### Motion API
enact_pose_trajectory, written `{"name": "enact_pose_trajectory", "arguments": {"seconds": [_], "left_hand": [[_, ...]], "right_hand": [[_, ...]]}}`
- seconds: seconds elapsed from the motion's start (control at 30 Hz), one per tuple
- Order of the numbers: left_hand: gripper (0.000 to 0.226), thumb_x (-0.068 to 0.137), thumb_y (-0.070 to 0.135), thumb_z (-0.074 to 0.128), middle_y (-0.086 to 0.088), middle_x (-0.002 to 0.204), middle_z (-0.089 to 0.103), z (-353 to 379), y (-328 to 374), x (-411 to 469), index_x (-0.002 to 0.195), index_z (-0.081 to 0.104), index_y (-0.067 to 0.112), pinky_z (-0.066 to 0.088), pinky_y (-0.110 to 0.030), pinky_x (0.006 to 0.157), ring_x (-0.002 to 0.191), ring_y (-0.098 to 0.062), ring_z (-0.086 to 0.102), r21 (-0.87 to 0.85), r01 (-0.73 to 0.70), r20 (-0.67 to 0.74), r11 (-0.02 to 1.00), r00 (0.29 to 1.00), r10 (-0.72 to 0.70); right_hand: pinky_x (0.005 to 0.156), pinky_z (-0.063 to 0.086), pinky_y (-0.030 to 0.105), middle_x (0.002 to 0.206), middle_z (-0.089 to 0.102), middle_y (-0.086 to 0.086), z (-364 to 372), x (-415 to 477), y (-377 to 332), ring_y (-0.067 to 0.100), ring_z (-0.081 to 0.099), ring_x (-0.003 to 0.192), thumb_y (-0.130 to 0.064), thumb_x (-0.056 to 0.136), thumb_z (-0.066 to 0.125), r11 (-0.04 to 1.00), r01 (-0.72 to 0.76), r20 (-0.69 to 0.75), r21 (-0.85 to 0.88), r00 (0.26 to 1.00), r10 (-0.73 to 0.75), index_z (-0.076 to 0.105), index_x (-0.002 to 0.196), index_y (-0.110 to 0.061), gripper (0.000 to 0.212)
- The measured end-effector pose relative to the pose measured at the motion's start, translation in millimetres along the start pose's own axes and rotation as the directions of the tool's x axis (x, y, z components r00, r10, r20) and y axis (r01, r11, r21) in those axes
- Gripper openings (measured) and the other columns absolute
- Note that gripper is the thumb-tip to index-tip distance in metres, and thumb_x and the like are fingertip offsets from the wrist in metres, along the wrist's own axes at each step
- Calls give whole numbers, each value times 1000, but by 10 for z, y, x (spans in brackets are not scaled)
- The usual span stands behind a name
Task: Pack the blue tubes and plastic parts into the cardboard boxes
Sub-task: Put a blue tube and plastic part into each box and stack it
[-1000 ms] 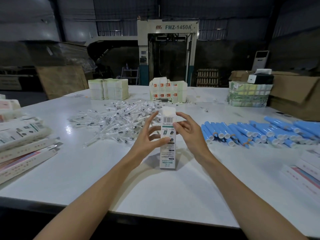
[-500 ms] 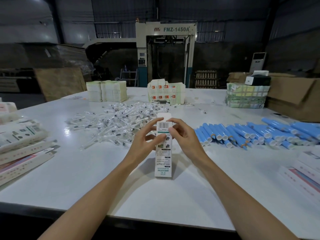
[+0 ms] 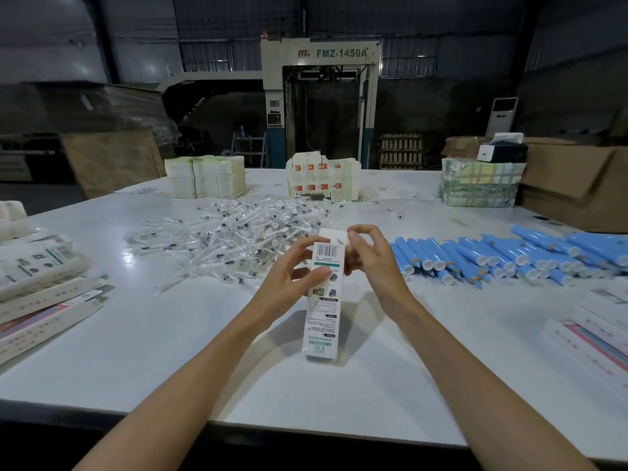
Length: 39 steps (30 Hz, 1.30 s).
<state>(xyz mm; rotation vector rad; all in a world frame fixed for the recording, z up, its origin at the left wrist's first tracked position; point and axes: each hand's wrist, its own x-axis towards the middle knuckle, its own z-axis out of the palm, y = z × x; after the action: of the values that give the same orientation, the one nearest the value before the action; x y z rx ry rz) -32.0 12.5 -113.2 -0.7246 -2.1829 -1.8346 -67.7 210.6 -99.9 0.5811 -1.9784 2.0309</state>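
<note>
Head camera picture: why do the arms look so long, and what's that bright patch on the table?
Head view: the wide-angle lens stretches things near the frame's edges, so the forearms look long; the patch is light reflecting off the glossy white table; the hall behind is dim, and the carton casts a soft shadow.

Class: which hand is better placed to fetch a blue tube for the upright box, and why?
Right, probably. The blue tubes lie just beyond the right hand, which holds only the top flap of the box; the left hand grips the box, steadying it.
</note>
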Motion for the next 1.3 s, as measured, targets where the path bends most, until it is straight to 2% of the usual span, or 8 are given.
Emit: {"name": "enact_pose_trajectory", "arguments": {"seconds": [0.1, 0.27, 0.37, 0.5, 0.67, 0.93, 1.17, 1.3], "left_hand": [[48, 103, 25, 72, -3, 132, 72, 16, 0, -13, 147, 54, 33, 61, -64, 93, 113, -35, 74, 7, 5, 38, 1000, 999, -5], [58, 97, 28, 77, -7, 128, 75, 31, 45, -32, 146, 46, 36, 58, -65, 93, 108, -41, 74, -31, 44, 27, 999, 999, -43], [53, 98, 27, 77, -8, 126, 76, 22, 33, -39, 141, 47, 32, 58, -69, 92, 106, -40, 76, -22, 50, 26, 999, 998, -49], [50, 99, 27, 78, -7, 125, 75, 34, 11, -46, 140, 50, 32, 58, -69, 92, 108, -42, 75, -20, 52, 36, 998, 998, -51], [53, 96, 35, 79, -4, 124, 76, 38, 13, -24, 140, 51, 34, 60, -62, 90, 107, -43, 74, -3, 40, 17, 999, 999, -40], [55, 96, 34, 80, -2, 125, 76, 17, -21, -6, 141, 47, 34, 60, -62, 90, 106, -44, 73, 28, 44, 9, 999, 999, -44], [68, 90, 30, 88, -7, 123, 78, 19, -37, 16, 141, 43, 37, 55, -65, 95, 94, -35, 65, 7, 47, 29, 999, 998, -47], [75, 86, 33, 91, -7, 121, 78, 20, -42, 7, 144, 45, 40, 60, -63, 91, 96, -50, 66, 8, 44, 42, 999, 998, -44]], "right_hand": [[67, 54, 32, 89, 79, 11, -53, 45, 20, 18, 69, 76, -29, 106, 59, 998, -45, 35, -33, 998, 46, 66, 116, -15, 18], [64, 57, 28, 90, 79, 8, -74, 35, -34, 17, 72, 79, -15, 104, 62, 994, 84, 58, -76, 995, -80, 69, 110, -16, 9], [63, 59, 38, 91, 78, 9, -88, 41, -62, 24, 72, 78, -4, 102, 63, 974, 169, 58, -149, 985, -162, 74, 105, -8, 12], [74, 62, 41, 97, 76, 10, -136, 41, -95, 30, 73, 91, -6, 104, 60, 962, 201, 128, -183, 975, -179, 72, 108, -5, 13], [79, 59, 27, 100, 79, 13, -69, -1, -182, 27, 76, 95, -38, 108, 55, 999, -3, 111, 46, 994, -2, 76, 100, -13, 33], [79, 59, 31, 105, 76, 22, -68, -4, -188, 27, 75, 94, -14, 97, 72, 979, -133, 124, 153, 986, 115, 74, 107, 2, 19], [73, 59, 28, 95, 76, 18, -91, 5, -208, 23, 74, 86, -6, 94, 73, 960, -192, 139, 203, 976, 166, 75, 99, -2, 7], [75, 59, 28, 96, 75, 21, -146, 39, -202, 25, 74, 89, -2, 91, 74, 959, -224, 188, 176, 964, 191, 74, 99, 2, 8]]}}
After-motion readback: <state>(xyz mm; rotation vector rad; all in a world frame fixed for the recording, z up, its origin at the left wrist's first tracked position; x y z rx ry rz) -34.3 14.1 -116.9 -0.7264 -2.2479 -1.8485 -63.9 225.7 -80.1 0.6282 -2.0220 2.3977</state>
